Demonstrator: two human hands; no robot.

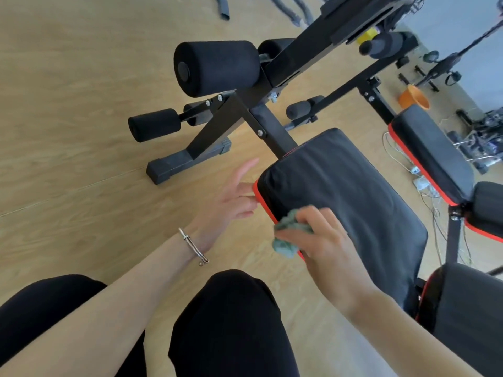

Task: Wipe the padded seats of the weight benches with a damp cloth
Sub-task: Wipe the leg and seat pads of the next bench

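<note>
On the seat pad [343, 191], right hand [326, 246] pinches cloth [288, 235]; left hand [231, 202] spread at its edge

We see both forearms bare from wrist to the frame's lower edge, with no sleeves showing on either. Our left hand [231, 197] wears a thin silver bangle [193, 247] around the wrist, a plain metal band with a small clasp or bead piece at each end of its visible arc. Our right hand [324, 240] carries no jewellery. Our legs are covered in plain black trousers [231, 322], smooth and unmarked over both knees.
</note>
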